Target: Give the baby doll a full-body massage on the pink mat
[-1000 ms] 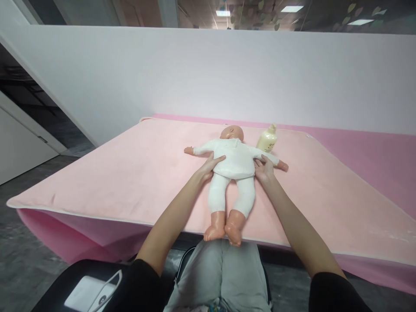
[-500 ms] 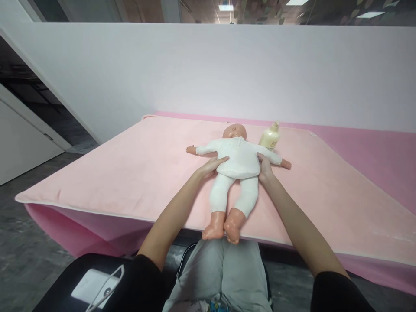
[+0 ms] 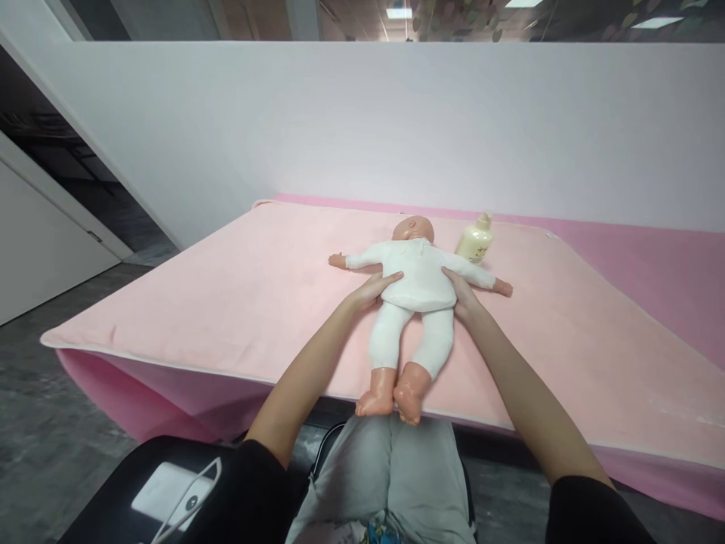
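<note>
A baby doll in white clothing lies stretched out on a pink blanket, its arms spread and its feet at the near table edge. My left hand grips the left side of the doll's waist, thumb resting on top and the other fingers partly hidden at its side. On the opposite side, my right hand holds the waist the same way, its thumb on the white cloth. Behind the doll's right-hand arm stands a pale yellow pump bottle, apart from my hands.
A white wall rises behind the table, and a darker pink cover shows under the blanket. At lower left, a white device with a cable lies on a black chair. My legs are below the near edge.
My right thumb has come up from the doll's side onto its torso. My left hand keeps its hold. The whole view has shifted slightly.
</note>
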### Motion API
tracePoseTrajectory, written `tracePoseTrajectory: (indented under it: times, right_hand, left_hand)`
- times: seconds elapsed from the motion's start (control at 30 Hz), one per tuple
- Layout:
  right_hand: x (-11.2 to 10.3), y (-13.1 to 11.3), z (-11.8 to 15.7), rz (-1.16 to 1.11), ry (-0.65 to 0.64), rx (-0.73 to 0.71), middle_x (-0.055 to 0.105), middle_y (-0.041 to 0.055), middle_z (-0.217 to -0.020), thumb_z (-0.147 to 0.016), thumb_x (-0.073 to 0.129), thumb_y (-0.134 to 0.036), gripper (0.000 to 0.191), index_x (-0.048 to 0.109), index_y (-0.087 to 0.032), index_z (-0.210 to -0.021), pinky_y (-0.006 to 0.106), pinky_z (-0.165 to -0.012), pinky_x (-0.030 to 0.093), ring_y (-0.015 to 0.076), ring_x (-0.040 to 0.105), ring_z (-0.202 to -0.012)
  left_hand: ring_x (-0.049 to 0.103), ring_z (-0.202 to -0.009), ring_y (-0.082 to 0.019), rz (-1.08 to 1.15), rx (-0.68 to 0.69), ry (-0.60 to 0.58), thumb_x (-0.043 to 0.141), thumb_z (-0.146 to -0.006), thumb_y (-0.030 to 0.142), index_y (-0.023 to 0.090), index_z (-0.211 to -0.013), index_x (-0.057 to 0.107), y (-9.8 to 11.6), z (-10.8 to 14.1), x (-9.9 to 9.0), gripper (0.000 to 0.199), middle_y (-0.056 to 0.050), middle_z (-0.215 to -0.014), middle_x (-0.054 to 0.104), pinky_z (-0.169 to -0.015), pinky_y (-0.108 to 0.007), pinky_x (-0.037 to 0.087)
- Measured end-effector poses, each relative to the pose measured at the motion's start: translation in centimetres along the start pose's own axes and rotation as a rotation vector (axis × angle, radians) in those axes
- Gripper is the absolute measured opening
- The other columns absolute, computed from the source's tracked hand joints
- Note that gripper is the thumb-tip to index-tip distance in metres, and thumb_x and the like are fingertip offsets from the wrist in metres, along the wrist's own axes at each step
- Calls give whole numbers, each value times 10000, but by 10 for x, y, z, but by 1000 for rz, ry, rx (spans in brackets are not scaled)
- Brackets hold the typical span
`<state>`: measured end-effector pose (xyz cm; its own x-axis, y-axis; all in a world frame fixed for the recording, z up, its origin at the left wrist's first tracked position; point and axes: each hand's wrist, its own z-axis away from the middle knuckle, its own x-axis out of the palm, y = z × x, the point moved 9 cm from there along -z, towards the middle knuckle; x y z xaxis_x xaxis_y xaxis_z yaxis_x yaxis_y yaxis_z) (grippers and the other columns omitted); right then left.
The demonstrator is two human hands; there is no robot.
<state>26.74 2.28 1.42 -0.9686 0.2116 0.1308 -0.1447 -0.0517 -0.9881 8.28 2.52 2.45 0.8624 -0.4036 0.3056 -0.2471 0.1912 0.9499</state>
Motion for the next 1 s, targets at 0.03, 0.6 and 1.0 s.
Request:
tracePoseTrajectory:
  times: [0.03,0.6,1.0]
  right_hand:
    - [1,0,0,-5,-4,3,593,91,-1199,-925,573,-380,364,567,-158,-1214,413,-863,538,200,612,-1021]
    - [5,2,-3,-127,-54,59,722,117,-956,-856,553,-284,230,657,-141,-1003,305,-835,556,193,665,-903]
    - [7,0,0,-145,-72,65,718,127,-973,-847,567,-279,215,660,-141,-984,326,-841,556,208,663,-931]
  left_hand:
    - [588,-1190,-310,8,1,-15,685,-810,306,136,-1066,679,0,0,1,308,-174,-1056,709,-1015,-400,470]
    - [596,-1177,-295,-13,-14,-14,697,-806,322,133,-1155,652,3,5,4,399,-176,-1138,683,-1002,-378,480]
    - [600,-1171,-287,1,8,-22,693,-815,310,147,-1239,606,5,6,6,463,-161,-1144,682,-997,-372,482]
